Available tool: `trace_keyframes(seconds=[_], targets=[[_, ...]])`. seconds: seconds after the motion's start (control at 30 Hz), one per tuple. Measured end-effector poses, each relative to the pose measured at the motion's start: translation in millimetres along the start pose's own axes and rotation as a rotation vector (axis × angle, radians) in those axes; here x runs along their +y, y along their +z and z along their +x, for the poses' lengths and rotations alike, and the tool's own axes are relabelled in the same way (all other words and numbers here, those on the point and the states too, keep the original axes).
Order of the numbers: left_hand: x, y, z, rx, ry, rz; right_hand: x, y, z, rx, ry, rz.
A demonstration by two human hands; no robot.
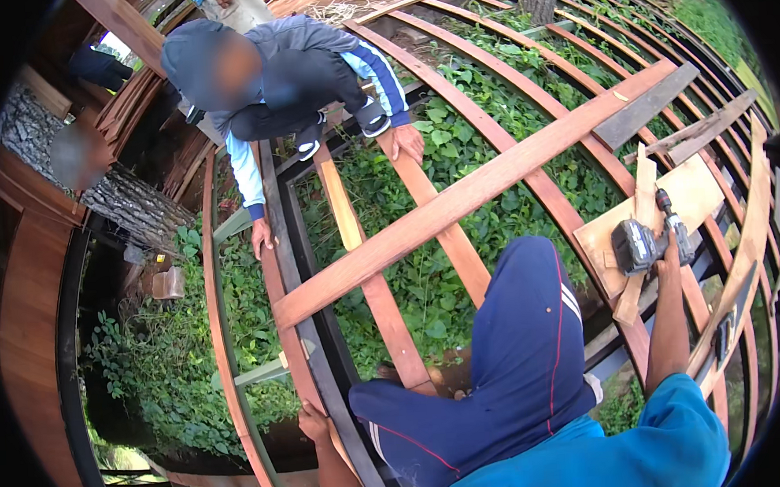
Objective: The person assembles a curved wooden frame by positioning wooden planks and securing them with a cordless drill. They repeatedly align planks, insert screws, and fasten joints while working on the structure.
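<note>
My left hand (313, 421) is closed around the lower end of a narrow reddish plank (292, 354), which lies beside a dark metal beam (320, 335). Over at the right, my right hand (669, 255) grips a cordless drill (639, 244) with a black battery. The drill rests on or just above a pale plywood piece (700, 192); contact cannot be made out. Facing me, a crouching co-worker has one hand (263, 239) on the far part of the same plank and the other hand (407, 143) on another board (431, 188).
A long wide plank (484, 186) lies diagonally across the spaced joists. Green plants (427, 286) show through the gaps below. A tree trunk (131, 191) and a second person (81, 154) are at left. A clear plastic container (168, 283) sits among the plants.
</note>
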State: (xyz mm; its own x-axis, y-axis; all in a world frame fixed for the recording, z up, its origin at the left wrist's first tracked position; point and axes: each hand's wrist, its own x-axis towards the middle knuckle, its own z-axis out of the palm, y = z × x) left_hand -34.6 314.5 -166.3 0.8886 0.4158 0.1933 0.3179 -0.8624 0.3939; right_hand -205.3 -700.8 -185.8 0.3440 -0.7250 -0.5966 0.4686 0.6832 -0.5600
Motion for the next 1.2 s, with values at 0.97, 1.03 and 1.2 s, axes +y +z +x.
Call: trace_keyframes(seconds=[0.97,1.03,1.2], targets=[[61,-15,-15,0.061,-0.118,0.119,430,399,-284,-1.703,-1.139,-2.125],[67,-12,-11,0.084,-0.089,0.103,459,386,-272,-1.713,-1.203,-2.082],[66,-7,-5,0.017,-0.278,0.176,482,391,-248,-1.771,-1.024,-2.064]])
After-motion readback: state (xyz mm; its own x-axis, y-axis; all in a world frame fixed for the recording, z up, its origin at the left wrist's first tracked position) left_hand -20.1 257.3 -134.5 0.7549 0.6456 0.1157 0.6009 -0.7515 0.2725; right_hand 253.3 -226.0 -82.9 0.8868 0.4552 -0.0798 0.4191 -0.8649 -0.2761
